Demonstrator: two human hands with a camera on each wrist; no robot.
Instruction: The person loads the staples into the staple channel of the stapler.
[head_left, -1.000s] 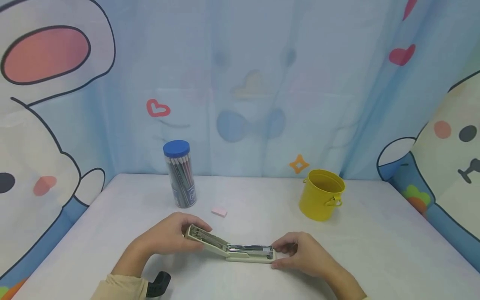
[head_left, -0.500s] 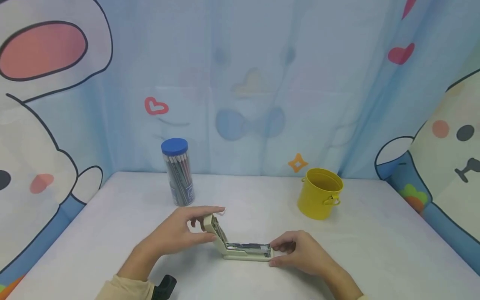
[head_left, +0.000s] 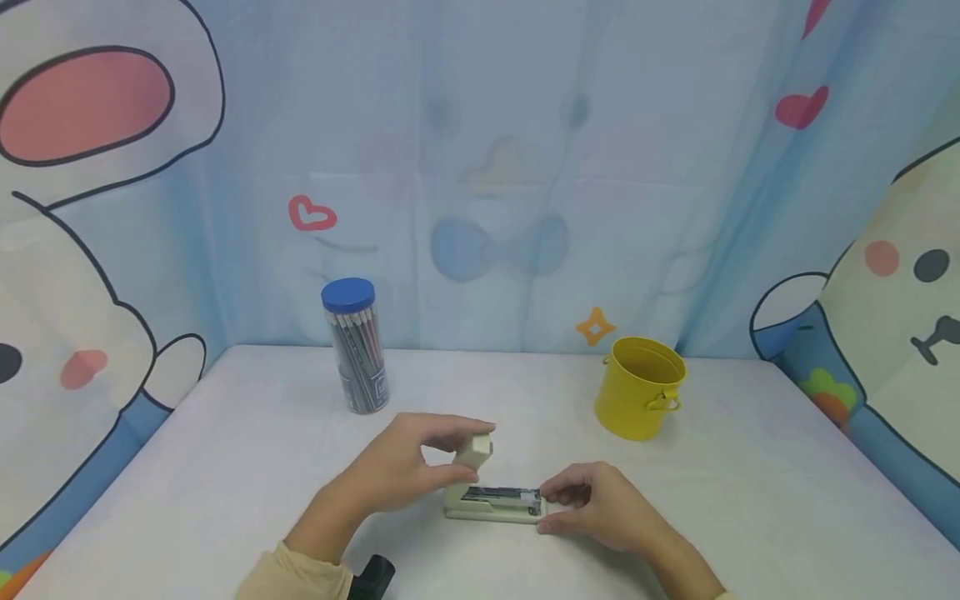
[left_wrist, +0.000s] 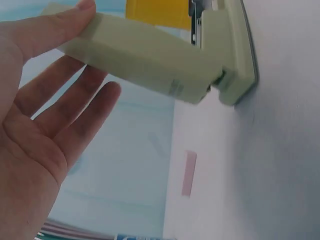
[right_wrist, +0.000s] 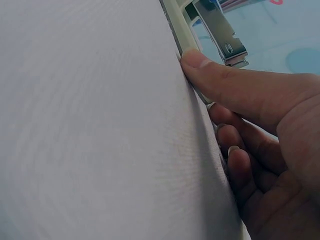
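A pale green stapler (head_left: 495,510) lies on the white table with its top arm (left_wrist: 145,55) swung up from the base. My left hand (head_left: 408,462) pinches the raised end of that arm between thumb and fingers. At the base's right end, my right hand (head_left: 600,504) grips the edge with thumb and curled fingers. The metal staple magazine (right_wrist: 222,35) shows along the base in the right wrist view. In the left wrist view, the hinge joins the arm to the base, and a small pink block (left_wrist: 189,173) lies on the table beyond.
A clear jar of pencils (head_left: 358,354) with a blue lid stands at the back left. A yellow bucket (head_left: 637,400) stands at the back right. Behind the table (head_left: 225,467) hangs a blue curtain (head_left: 495,100) with cartoon prints.
My left hand has moved right, swinging the stapler's top arm from leaning left, through steeper, to over the base. The right hand has kept its hold on the base.
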